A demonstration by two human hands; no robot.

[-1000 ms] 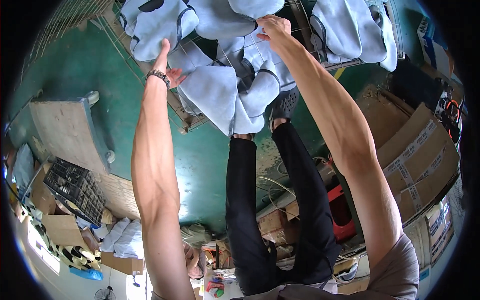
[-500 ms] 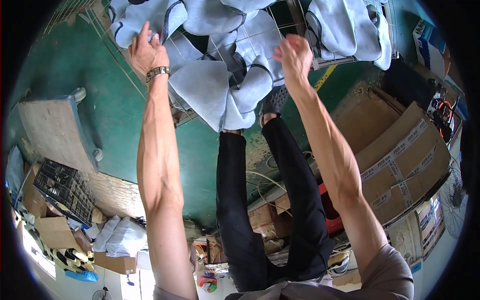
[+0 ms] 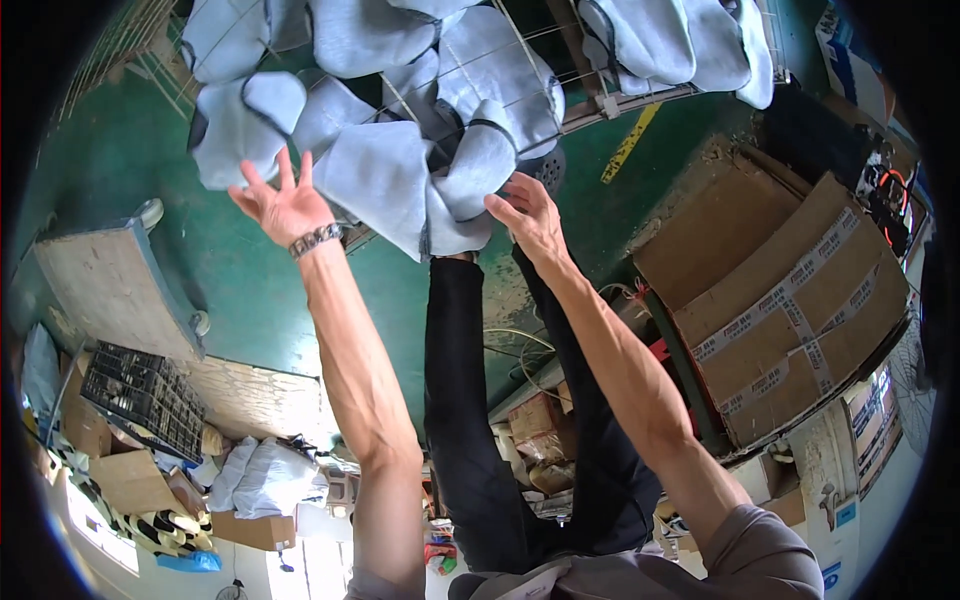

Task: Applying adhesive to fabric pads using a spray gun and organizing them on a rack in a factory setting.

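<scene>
Soft pale grey-blue pieces with dark edging [image 3: 370, 175] lie in a loose heap on a wire rack [image 3: 520, 45] in front of me. My left hand [image 3: 287, 208], with a banded watch or bracelet at the wrist, is open with fingers spread. It is just below a folded piece [image 3: 238, 135] at the heap's left side; I cannot tell whether its fingertips touch it. My right hand [image 3: 530, 217] is open, fingers slightly bent and thumb apart. It is beside the rolled edge of a front piece [image 3: 480, 170], and nothing shows in its grasp.
More such pieces [image 3: 650, 40] lie at the rack's right. A flat cart on casters [image 3: 110, 285] stands on the green floor to the left, above a black plastic crate [image 3: 140, 395]. Large taped cardboard [image 3: 790, 310] leans at the right. My legs [image 3: 460, 370] are close to the rack.
Both hands have come back nearer to me from the far part of the heap. The right hand has also moved left. A folded piece now lies at the heap's left, near my left hand.
</scene>
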